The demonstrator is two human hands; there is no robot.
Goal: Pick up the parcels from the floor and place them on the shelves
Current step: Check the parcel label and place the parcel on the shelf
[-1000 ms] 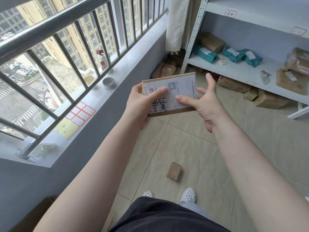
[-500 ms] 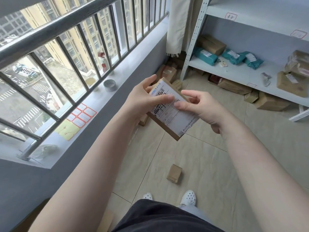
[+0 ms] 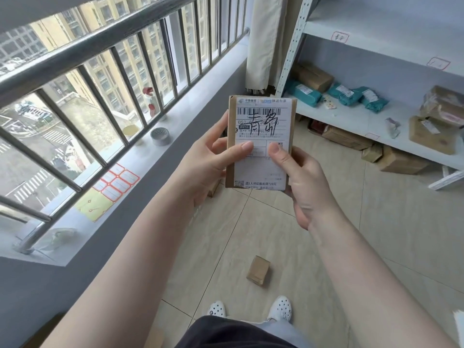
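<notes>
— Both hands are gripping the parcel (image 3: pixel 261 141): the left hand (image 3: pixel 208 167) is pinching its left edge, the right hand (image 3: pixel 298 177) its lower right corner, holding it up above the floor (image 3: pixel 326 234).

— Which way is it pointing?

— Long axis upright, label facing the person.

— Risk?

— Reading while walking, the person is risking a trip on the small box (image 3: pixel 258 270) lying near the shoes, or misjudging the shelf (image 3: pixel 351 119).
</notes>
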